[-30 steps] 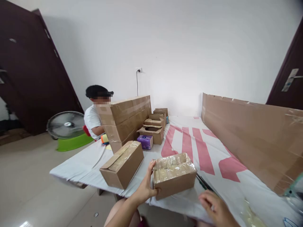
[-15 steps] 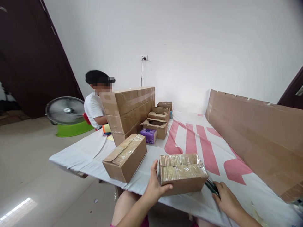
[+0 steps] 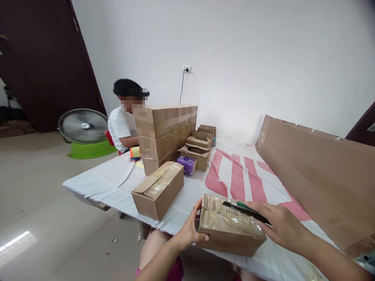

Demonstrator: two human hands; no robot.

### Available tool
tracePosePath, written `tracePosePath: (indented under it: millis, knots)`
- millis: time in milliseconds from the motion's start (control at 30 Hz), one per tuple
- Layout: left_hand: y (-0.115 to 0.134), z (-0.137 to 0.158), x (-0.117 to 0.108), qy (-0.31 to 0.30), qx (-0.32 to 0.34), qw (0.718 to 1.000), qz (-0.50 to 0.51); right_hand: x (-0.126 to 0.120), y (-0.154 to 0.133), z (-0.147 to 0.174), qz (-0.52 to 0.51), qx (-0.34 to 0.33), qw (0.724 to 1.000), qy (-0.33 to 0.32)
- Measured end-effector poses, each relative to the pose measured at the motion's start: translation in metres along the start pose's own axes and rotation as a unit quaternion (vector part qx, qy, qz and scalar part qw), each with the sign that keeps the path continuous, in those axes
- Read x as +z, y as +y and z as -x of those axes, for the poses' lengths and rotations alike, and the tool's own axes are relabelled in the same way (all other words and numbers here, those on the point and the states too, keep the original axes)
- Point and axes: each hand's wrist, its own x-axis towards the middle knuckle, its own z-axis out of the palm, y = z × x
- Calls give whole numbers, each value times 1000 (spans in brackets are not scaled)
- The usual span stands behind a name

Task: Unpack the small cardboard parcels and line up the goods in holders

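Observation:
A taped cardboard box point(image 3: 231, 240) rests at the near edge of the cloth-covered table, its top seam under shiny clear tape. My left hand point(image 3: 189, 230) grips its left end, thumb on the front face and fingers at the side and back. In my right hand point(image 3: 281, 222) is a box cutter point(image 3: 244, 210) with a dark body and a bit of green. The cutter lies across the box's top, tip pointing left; whether its blade touches the tape I cannot tell. A second taped box point(image 3: 159, 191) stands to the left of my left hand.
Stacked cardboard boxes point(image 3: 164, 132) form a wall at the left, with a person point(image 3: 121, 123) behind it. Beside the stack are a purple tissue pack point(image 3: 187, 165) and opened boxes point(image 3: 197, 156). A large cardboard sheet point(image 3: 316, 171) stands along the right. A fan point(image 3: 84, 125) is on the floor.
My right hand has lifted the box cutter from the table beside the box and brought it left over the box's top. My left hand stays on the box, which has turned slightly.

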Motion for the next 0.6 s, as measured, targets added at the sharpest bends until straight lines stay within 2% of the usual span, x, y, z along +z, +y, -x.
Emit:
tracePosePath:
  millis: [100,267,400,600]
  knots:
    - [-5,-2,2,15,19,1000,7,3,-20,-34,80,-95,992,-14]
    - [-11,-1,4,25,26,999,16,9,-28,-70,196,-168,965,-35]
    - [-15,1,3,29,22,999,4,8,-23,-70,232,-202,951,-15]
    - [-19,2,1,40,12,999,-12,-3,-6,-43,224,-187,956,-41]
